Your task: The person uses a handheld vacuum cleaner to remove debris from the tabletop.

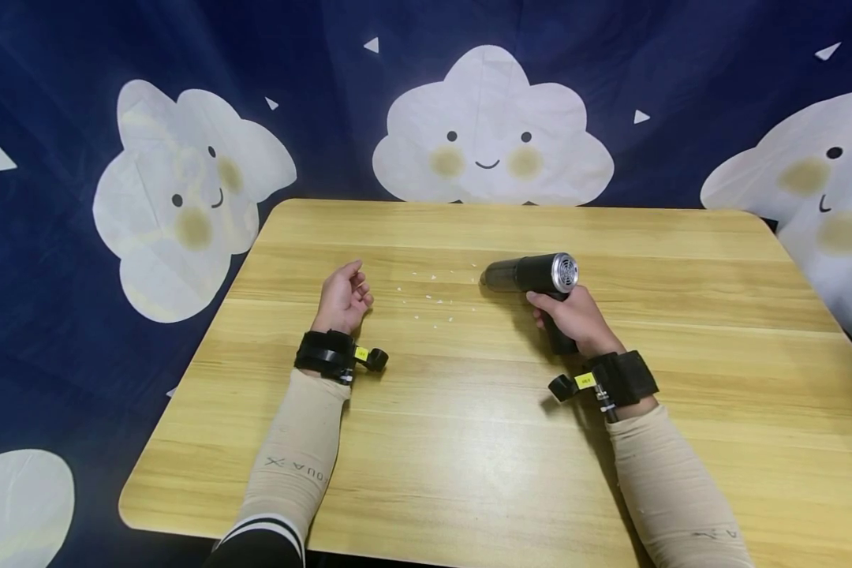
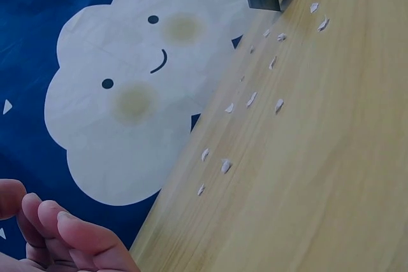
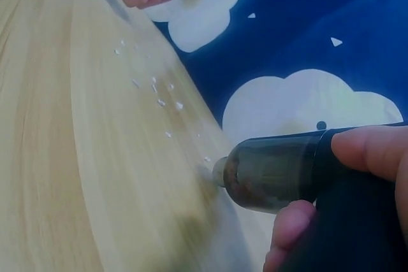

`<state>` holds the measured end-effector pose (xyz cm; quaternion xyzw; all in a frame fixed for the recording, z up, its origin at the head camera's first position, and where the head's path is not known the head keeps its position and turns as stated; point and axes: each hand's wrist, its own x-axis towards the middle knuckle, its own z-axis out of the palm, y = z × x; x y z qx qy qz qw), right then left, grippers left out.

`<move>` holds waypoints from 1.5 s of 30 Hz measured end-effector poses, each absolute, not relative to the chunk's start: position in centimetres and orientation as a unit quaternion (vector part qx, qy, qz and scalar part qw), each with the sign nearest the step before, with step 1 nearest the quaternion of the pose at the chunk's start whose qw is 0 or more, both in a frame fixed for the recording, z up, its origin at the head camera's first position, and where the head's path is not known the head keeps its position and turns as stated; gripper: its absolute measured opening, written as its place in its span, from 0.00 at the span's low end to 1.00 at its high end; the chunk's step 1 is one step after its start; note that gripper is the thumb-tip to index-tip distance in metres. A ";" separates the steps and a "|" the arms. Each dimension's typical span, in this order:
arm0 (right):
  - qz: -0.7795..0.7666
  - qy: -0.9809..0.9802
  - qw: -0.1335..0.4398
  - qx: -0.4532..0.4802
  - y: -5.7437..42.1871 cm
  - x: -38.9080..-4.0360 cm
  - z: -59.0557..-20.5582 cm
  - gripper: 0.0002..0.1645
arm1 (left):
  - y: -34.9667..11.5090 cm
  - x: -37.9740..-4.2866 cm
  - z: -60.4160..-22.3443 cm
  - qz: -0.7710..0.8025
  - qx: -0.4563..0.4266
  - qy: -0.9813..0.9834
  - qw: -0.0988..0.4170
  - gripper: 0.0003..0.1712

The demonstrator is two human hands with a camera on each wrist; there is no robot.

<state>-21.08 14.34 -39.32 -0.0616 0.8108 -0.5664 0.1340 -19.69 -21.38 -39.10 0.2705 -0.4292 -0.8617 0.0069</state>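
My right hand grips the handle of a black handheld vacuum cleaner with a silver vented end. Its smoky see-through front and short nozzle point left, toward small white paper scraps scattered on the table. In the right wrist view, the thumb lies along the top of the vacuum cleaner, and brownish bits show dimly inside its see-through part. Left of the scraps, my left hand is beside them with its fingers loosely curled, holding nothing. The left wrist view shows those fingers low in the corner, apart from the scraps.
A light wooden table with rounded corners lies under both arms. Behind it hangs a dark blue cloth printed with white smiling clouds. Each wrist wears a black strap with a small camera sticking inward.
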 end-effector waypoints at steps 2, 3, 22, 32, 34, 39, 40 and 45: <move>-0.568 0.809 0.137 -0.061 14.4 -21.1 -39.2 0.30 | -21.4 -19.7 -39.1 -0.863 0.269 -0.428 0.006 0.06; -0.568 0.809 0.139 -0.062 14.3 -21.1 -39.1 0.30 | -21.3 -19.7 -39.2 -0.863 0.268 -0.428 0.006 0.06; -0.588 0.796 0.124 -0.069 14.9 -22.1 -37.1 0.28 | -21.4 -20.1 -39.0 -0.860 0.260 -0.440 0.005 0.05; -0.592 0.793 0.128 -0.063 14.0 -24.0 -35.3 0.25 | -21.4 -19.8 -38.5 -0.859 0.252 -0.446 0.005 0.07; -0.595 0.791 0.133 -0.054 13.9 -24.3 -35.0 0.23 | -21.3 -19.9 -38.5 -0.859 0.253 -0.444 0.004 0.06; -0.603 0.784 0.143 -0.039 13.3 -25.1 -35.0 0.22 | -21.4 -19.9 -38.6 -0.854 0.254 -0.455 0.004 0.06; -0.605 0.782 0.146 -0.037 13.1 -25.2 -35.1 0.22 | -21.3 -19.8 -38.6 -0.852 0.254 -0.458 0.005 0.06; -0.606 0.779 0.160 -0.028 12.7 -25.1 -35.5 0.22 | -20.0 -19.5 -38.6 -0.845 0.241 -0.478 -0.004 0.06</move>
